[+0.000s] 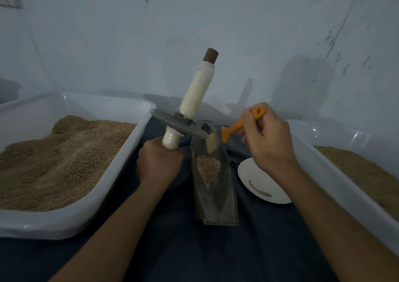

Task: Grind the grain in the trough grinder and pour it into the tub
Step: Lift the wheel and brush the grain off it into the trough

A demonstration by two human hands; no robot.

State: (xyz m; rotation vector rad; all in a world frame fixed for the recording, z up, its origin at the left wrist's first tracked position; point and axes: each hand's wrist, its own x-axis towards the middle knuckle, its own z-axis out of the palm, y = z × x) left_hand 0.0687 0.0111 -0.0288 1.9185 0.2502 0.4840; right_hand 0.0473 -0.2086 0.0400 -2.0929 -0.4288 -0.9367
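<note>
Narrow metal trough grinder (214, 186), granular grain (208, 169)

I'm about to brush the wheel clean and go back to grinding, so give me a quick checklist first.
1. Left hand grips the wheel's handle: ok.
2. Grinding wheel lifted clear of the trough: ok.
3. Right hand holds the orange brush, bristles at the wheel's edge: ok.
4. Bristles over the trough, so brushings fall in: ok.
5. Grain in the trough ground fine enough: cannot tell.
</note>
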